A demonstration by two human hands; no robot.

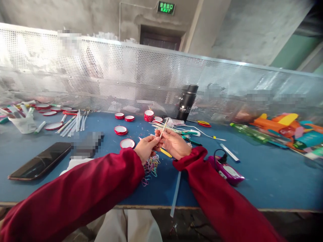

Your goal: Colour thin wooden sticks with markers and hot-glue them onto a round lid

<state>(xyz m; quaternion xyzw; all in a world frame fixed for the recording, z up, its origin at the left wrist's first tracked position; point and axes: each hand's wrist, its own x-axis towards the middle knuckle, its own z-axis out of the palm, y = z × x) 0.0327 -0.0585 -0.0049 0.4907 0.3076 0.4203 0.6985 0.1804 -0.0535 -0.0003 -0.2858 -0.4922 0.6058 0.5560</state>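
Both my hands meet over the middle of the blue table (264, 174). My left hand (145, 148) is closed in a pinch at the lower end of a thin pale stick (164, 127) that slants up and to the right. My right hand (174, 143) is closed around the same stick from the other side. A heap of small coloured rubber bands (151, 168) lies just under my left wrist. A yellow strip (166, 153) pokes out below my right hand. Dark red sleeves cover both arms.
Red-rimmed round lids (121, 130) and white sticks (73, 124) are spread at the back left. A black phone (40, 161) lies at the left. A black flask (187, 102) stands by the perforated metal screen (113, 74). A purple device (228, 171) with a cable and colourful toys (282, 129) sit on the right.
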